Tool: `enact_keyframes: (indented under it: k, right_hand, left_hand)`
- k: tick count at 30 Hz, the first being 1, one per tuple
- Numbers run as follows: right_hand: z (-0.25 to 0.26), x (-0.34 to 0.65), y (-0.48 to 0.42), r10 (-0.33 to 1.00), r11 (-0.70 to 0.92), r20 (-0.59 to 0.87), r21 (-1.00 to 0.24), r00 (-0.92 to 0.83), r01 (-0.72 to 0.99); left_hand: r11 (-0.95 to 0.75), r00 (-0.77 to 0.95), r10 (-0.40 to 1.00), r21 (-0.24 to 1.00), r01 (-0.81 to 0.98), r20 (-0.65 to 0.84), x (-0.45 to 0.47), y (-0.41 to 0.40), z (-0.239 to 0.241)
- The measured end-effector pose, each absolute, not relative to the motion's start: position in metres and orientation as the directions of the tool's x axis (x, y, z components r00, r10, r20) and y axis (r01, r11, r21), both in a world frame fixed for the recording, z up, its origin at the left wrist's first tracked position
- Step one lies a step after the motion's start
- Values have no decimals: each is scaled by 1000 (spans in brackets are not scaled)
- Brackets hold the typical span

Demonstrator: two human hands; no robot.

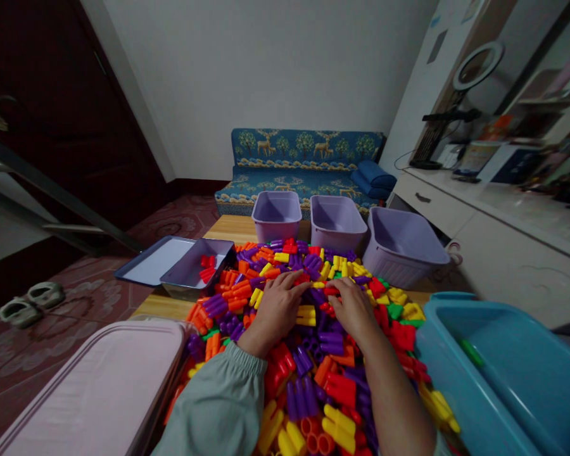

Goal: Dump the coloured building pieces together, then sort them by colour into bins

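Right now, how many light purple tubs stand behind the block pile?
3, in a row along the table's far edge: the left tub, the middle tub and the right tub. No more seem hidden.

A single head-worn camera looks forward and down — close above the block pile, the sofa far ahead.

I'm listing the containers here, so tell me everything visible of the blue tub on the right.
The blue tub is a rectangular bin, seemingly plastic, with smooth walls and a thick rounded rim. It stands upright and open at the lower right, cut off by the picture's edge. One green piece lies inside near its left wall. Its left rim meets the pile of coloured bricks; yellow and red ones lie against it. Neither the left hand nor the right hand touches it.
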State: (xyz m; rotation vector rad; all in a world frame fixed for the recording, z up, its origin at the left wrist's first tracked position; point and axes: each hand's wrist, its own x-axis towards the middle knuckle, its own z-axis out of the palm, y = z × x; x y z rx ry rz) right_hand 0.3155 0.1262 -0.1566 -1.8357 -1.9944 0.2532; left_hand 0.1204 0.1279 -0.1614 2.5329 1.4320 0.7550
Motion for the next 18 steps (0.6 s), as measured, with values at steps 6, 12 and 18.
enact_keyframes:
  k: [6,12,18]
  right_hand:
    - [-155,315,122,979,116,199,-406,-36,907]
    - [-158,316,126,966,132,257,-417,-23,900]
    - [-158,316,128,948,225,312,-544,-54,808]
  left_hand:
    - [-484,365,869,415,770,335,117,128,-161]
    - [-531,302,841,584,614,448,116,131,-159]
    - [-475,218,873,665,576,435,117,131,-162]
